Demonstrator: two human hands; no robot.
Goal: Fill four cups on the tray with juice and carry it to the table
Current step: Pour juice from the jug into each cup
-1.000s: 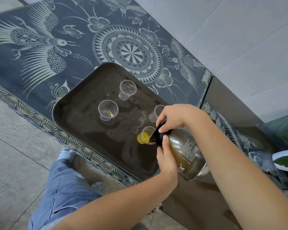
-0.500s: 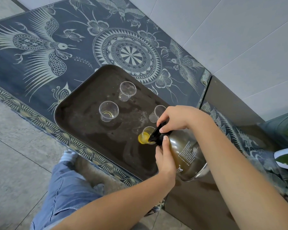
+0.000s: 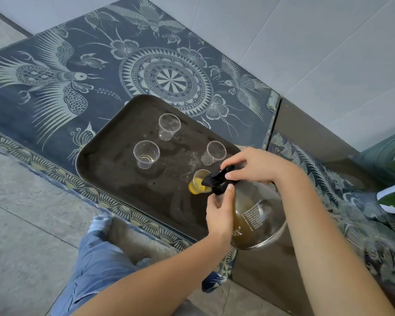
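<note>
Hands [image 3: 253, 165] [image 3: 221, 215] both clasped round tilted jug [image 3: 253, 215]; spout seemingly inside 1 cup [image 3: 200, 182]

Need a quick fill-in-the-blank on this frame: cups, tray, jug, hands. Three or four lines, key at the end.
1. The tray holds ____ clear cups.
2. The jug is tipped over the cup nearest the hands, which holds ____ liquid.
3. The right hand rests on the jug's ____ top, and the left hand grips its neck.
4. The far cup looks ____.

Missing words: four; yellow; black; empty
</note>
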